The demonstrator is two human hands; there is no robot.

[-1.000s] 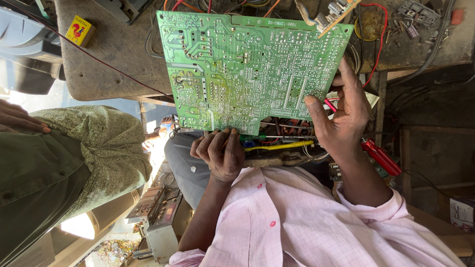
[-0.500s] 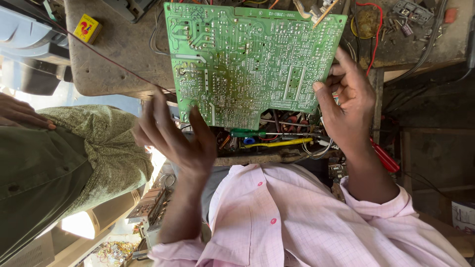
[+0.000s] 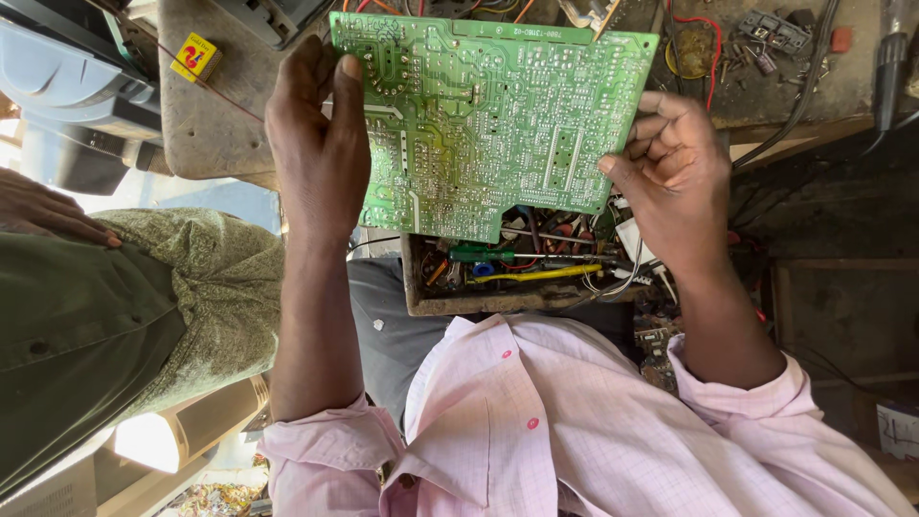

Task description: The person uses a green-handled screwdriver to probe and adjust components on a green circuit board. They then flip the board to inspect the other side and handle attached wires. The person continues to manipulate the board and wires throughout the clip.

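Both hands are gripping the green circuit board [image 3: 488, 124] by opposite edges: left hand [image 3: 321, 144] and right hand [image 3: 670, 168] are closing fingers around it above the cluttered tool tray [image 3: 459, 304].

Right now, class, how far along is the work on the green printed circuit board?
Done: the green printed circuit board is lifted off the bench, solder side up. In hand: left hand and right hand grip opposite edges. Left: probably any repair; the green-handled screwdriver lies untouched below.
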